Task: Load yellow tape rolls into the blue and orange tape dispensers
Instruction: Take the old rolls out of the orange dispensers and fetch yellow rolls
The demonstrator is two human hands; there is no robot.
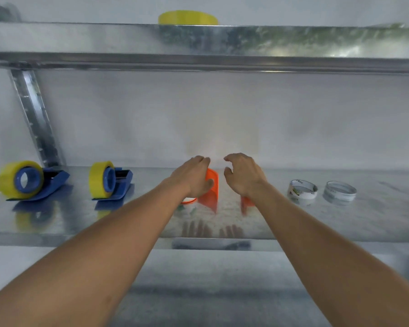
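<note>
1. From the head view I count two blue dispensers on the metal shelf (376, 215), each already carrying a yellow roll: the far-left blue dispenser (37, 185) and the second blue dispenser (118, 182), roll ends to the left, noses pointing right.
2. Two orange dispensers sit mid-shelf — the left orange dispenser (210, 187) upright, the right orange dispenser (246, 204) mostly hidden.
3. My left hand (194, 175) curls round the left orange dispenser; my right hand (243, 173) hovers with loosely curled fingers, holding nothing.
4. Two empty white cores (302, 190) lie to the right — one spare yellow roll (188, 18) lies flat on the upper shelf.
</note>
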